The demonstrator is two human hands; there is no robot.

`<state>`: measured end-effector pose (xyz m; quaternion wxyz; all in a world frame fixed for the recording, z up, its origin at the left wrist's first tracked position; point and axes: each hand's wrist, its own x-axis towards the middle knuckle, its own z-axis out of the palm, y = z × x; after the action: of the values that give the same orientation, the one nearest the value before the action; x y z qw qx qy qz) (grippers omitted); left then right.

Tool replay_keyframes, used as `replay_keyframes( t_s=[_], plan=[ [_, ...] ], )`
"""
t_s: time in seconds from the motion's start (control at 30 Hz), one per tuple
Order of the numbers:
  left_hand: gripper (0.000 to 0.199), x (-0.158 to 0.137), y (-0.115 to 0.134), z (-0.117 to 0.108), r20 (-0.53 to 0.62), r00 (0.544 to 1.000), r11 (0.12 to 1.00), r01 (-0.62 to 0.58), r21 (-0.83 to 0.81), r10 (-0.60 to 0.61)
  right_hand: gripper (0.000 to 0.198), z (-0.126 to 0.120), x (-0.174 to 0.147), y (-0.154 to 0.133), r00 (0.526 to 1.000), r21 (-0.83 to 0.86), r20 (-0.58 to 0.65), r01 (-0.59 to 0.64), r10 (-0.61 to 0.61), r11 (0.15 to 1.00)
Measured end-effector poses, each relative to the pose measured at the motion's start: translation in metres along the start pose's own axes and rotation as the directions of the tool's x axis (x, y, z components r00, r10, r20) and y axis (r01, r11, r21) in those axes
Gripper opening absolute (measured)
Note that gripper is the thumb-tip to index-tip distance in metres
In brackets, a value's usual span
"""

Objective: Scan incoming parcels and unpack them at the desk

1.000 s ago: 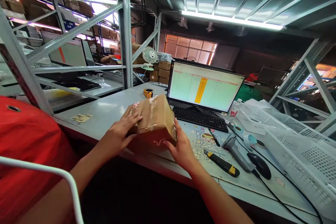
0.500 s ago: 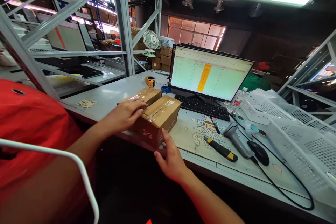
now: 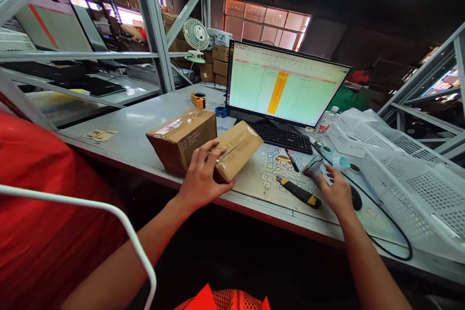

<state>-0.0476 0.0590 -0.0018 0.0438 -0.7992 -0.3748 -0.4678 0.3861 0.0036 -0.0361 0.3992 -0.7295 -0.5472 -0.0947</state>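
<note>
Small taped carton (image 3: 240, 147) in the closed grip of the left hand (image 3: 201, 177), near middle of the tabletop (image 3: 141, 123).
Even thumb-and-finger pressure should keep it steady. The right hand (image 3: 336, 191) is at the barcode scanner (image 3: 313, 168); its closure cannot be told. A printed carton (image 3: 181, 140) stands just left; the utility knife (image 3: 300, 193), between small carton and scanner, and the mouse (image 3: 356, 198) may obstruct.

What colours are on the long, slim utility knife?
The utility knife is black and yellow, best seen in the head view.
</note>
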Motion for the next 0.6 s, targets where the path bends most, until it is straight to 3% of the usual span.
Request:
replay_keyframes(
  t_s=[0.1, 0.2, 0.27, 0.33, 0.37, 0.43, 0.5, 0.6],
  plan=[
    [0.081, 0.003, -0.007, 0.000, 0.144, 0.969, 0.964, -0.171, -0.205, 0.202, 0.062, -0.009, 0.003, -0.016, 0.993, 0.044, 0.024, 0.114, -0.115, 0.993],
    [0.105, 0.000, -0.021, 0.008, 0.168, 0.958, 0.922, -0.162, -0.353, 0.232, 0.050, -0.008, 0.004, -0.038, 0.969, 0.064, 0.154, 0.184, -0.192, 0.981],
    [0.122, -0.007, -0.032, 0.020, 0.159, 0.980, 0.917, -0.045, -0.396, 0.117, 0.045, 0.001, -0.003, -0.046, 0.908, 0.043, 0.365, 0.202, -0.204, 0.978],
    [0.134, -0.016, -0.043, 0.034, 0.204, 0.975, 0.886, 0.166, -0.432, -0.083, 0.045, 0.012, -0.014, -0.050, 0.812, -0.030, 0.552, 0.245, -0.188, 0.969],
    [0.138, -0.019, -0.049, 0.041, 0.240, 0.953, 0.843, 0.281, -0.458, -0.187, 0.045, 0.018, -0.019, -0.051, 0.783, -0.078, 0.598, 0.271, -0.173, 0.959],
    [0.141, -0.022, -0.061, 0.050, 0.326, 0.887, 0.729, 0.456, -0.511, -0.326, 0.043, 0.026, -0.023, -0.054, 0.782, -0.141, 0.606, 0.288, -0.148, 0.947],
    [0.139, -0.019, -0.071, 0.053, 0.414, 0.846, 0.640, 0.528, -0.558, -0.336, 0.043, 0.028, -0.015, -0.059, 0.824, -0.109, 0.555, 0.208, -0.114, 0.972],
    [0.128, -0.009, -0.082, 0.053, 0.549, 0.797, 0.568, 0.582, -0.582, -0.254, 0.041, 0.020, 0.015, -0.073, 0.850, 0.140, 0.527, -0.114, 0.023, 0.984]
  ],
)
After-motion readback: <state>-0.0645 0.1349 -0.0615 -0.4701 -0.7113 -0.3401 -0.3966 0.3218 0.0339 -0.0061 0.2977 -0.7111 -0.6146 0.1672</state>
